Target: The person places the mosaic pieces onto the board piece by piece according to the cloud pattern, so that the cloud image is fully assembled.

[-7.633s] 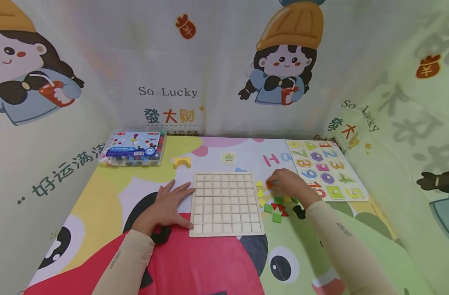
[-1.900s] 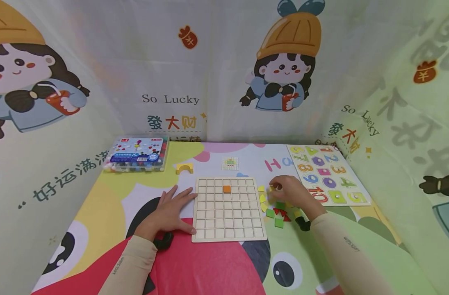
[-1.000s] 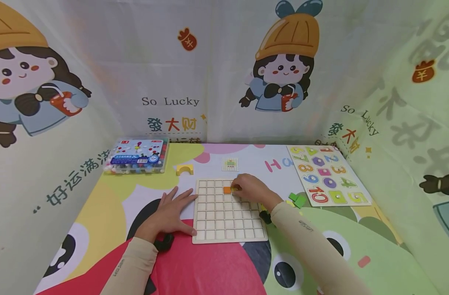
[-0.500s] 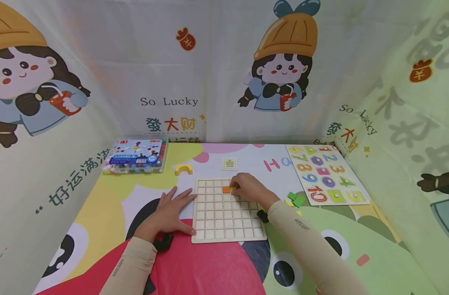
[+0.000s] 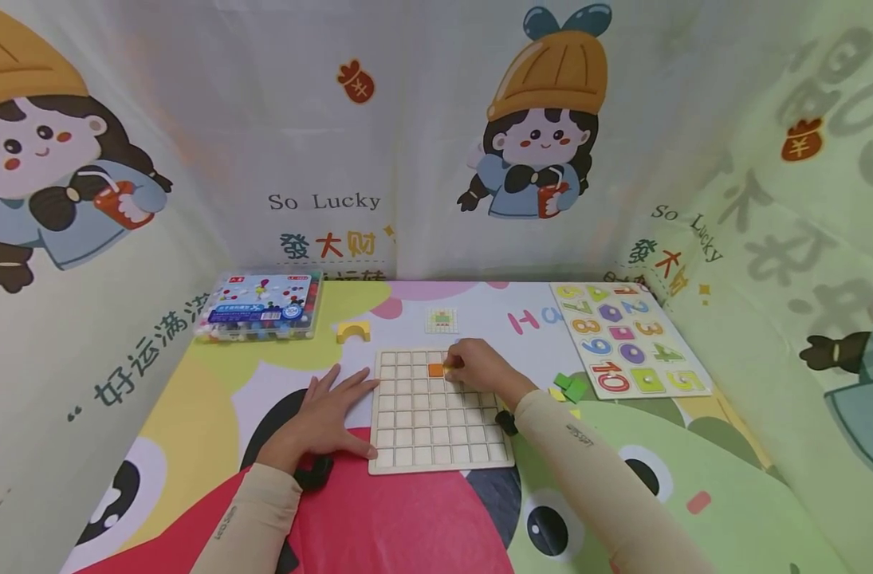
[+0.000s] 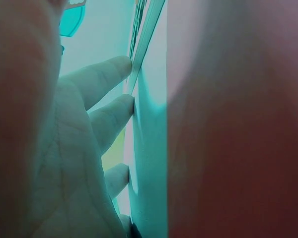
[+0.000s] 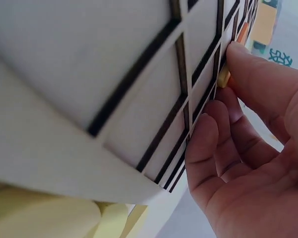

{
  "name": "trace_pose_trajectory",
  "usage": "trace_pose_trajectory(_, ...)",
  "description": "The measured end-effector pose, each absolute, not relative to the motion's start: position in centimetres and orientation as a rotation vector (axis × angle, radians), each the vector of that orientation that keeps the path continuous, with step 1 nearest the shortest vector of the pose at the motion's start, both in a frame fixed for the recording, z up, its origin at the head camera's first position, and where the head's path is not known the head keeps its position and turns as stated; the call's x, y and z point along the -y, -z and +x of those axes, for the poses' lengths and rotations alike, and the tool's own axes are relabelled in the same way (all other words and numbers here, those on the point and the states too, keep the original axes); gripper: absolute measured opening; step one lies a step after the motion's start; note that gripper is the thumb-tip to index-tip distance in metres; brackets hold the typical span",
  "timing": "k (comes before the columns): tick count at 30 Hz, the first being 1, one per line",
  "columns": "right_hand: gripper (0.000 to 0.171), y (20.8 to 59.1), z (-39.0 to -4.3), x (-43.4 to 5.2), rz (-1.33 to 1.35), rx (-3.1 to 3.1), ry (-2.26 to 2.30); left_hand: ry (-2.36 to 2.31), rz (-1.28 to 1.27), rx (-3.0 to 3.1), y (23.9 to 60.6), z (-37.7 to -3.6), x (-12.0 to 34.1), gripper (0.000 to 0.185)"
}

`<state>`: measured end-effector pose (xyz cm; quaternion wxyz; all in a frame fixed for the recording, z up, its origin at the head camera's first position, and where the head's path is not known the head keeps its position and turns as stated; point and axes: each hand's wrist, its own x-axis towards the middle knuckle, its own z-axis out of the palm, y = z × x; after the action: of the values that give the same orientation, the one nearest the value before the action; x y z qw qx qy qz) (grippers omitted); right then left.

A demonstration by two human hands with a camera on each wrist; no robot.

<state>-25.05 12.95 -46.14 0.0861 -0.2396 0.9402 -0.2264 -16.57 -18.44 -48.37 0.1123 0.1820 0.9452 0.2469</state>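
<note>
A wooden grid board [image 5: 414, 437] lies flat on the printed cloth, with one orange square tile [image 5: 435, 370] set in a cell of its second row from the back. My right hand [image 5: 481, 368] is over the board's back part, its thumb and fingers pinching a small yellow piece [image 7: 223, 78] at the cell just right of the orange tile. Most of that piece is hidden by the fingers. Spread wide, my left hand [image 5: 321, 418] rests at the board's left edge, with thumb and fingertips at the rim.
Green tiles [image 5: 572, 388] and yellow pieces lie right of the board, partly behind my right forearm. A small pattern card [image 5: 442, 321] and a yellow arch block [image 5: 353, 332] sit behind it. A number puzzle board [image 5: 626, 343] is back right, a clear plastic box [image 5: 260, 307] back left.
The orange tile, earlier in my right hand, now sits in the grid. My right hand then took a yellow piece from the pile and moved left onto the board. My left hand stayed put.
</note>
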Motion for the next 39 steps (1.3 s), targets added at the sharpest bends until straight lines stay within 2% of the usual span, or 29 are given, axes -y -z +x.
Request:
trace_pose_trajectory(17,0.009,46.73,-24.96,-12.89,-0.565,-2.791,0.758,-0.726,0.522,-2.779,48.78,-16.62,18.52,0.118)
trace_pose_trajectory(39,0.019,46.20,-24.49,-13.09,-0.724,-2.818,0.693,-0.733,0.547,-2.781,48.85,-16.51,18.35,0.116)
